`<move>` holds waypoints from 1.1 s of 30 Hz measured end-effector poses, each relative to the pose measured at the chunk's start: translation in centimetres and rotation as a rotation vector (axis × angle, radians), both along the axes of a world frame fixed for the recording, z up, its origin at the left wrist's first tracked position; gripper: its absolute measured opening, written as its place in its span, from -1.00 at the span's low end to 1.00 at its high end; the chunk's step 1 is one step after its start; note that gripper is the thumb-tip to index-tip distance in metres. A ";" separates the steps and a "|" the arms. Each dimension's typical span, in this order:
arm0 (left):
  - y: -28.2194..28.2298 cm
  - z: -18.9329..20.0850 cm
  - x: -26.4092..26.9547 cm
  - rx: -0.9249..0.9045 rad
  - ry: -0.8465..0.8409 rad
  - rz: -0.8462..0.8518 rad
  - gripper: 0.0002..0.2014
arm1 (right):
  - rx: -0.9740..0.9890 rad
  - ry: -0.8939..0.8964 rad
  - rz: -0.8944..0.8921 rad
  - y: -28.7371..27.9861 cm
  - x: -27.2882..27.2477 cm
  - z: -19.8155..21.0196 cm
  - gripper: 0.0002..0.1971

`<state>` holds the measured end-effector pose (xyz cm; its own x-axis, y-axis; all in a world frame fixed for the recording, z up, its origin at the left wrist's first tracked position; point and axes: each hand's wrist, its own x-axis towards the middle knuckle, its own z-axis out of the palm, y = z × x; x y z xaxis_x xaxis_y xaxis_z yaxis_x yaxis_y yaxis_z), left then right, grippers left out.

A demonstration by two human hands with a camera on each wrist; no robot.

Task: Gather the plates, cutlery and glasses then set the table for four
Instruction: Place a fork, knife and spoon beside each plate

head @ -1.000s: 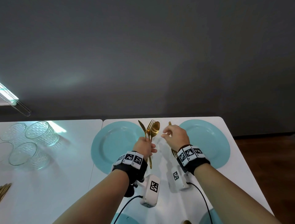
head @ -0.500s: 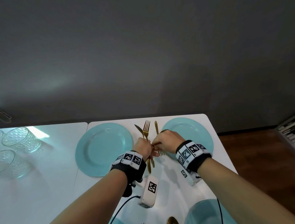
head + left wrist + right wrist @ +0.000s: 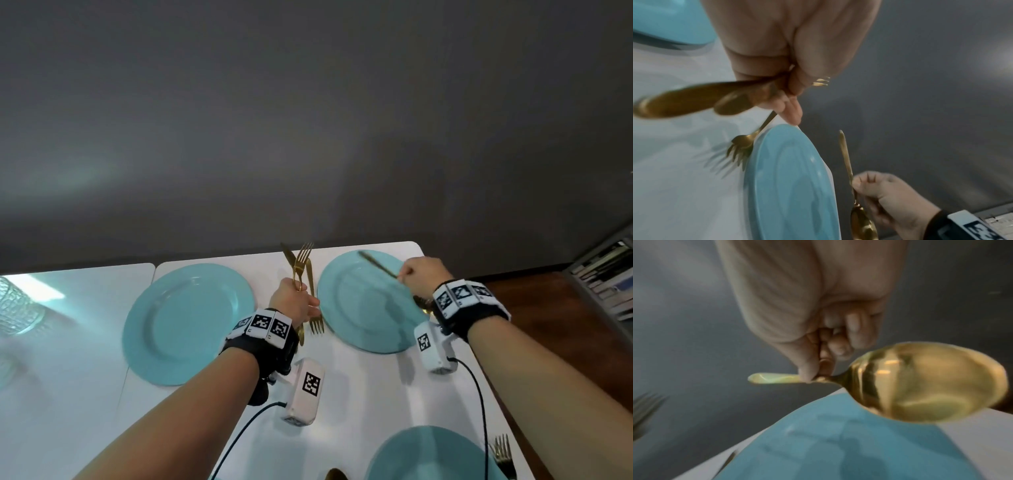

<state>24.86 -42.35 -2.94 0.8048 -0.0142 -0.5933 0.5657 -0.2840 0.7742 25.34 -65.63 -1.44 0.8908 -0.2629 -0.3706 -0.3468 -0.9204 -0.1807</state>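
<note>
You have two plates (image 3: pixel 191 322) (image 3: pixel 363 308) side by side on the table (image 3: pixel 359 387), a fork (image 3: pixel 313 301) lying between them, glasses (image 3: pixel 17 308) far left.

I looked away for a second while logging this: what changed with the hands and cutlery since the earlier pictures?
The right hand took a gold spoon from the left hand's bundle and carried it rightward over the far right plate. A fork now lies beside that plate. The left hand kept its grip on the remaining cutlery; both far plates stayed put.

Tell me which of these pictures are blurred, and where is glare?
Head view: sharp, glare on the table at left. Left wrist view: cutlery in the left hand smeared. Right wrist view: soft all over, bright reflections on the spoon.
</note>
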 end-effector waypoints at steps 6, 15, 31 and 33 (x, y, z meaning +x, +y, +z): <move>0.2 -1.2 0.8 0.013 -0.036 -0.020 -0.88 | -0.052 0.151 -0.393 -6.5 0.7 -4.1 -0.80; -0.5 -2.2 1.6 -0.001 -0.050 -0.036 -0.83 | -0.030 0.218 -0.482 -7.8 1.1 -7.0 -0.75; -0.8 -2.2 2.2 -0.047 -0.026 -0.022 -0.85 | -0.070 0.165 -0.466 -6.8 4.0 -7.8 -0.66; -0.6 -2.0 2.0 -0.066 -0.020 -0.011 -0.85 | -0.085 0.158 -0.456 -6.6 3.9 -7.3 -0.65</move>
<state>26.86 -42.97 -4.96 0.8162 -0.0615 -0.5744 0.5469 -0.2382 0.8026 29.22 -72.19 -8.77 0.6126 -0.6482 -0.4522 -0.7350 -0.6776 -0.0245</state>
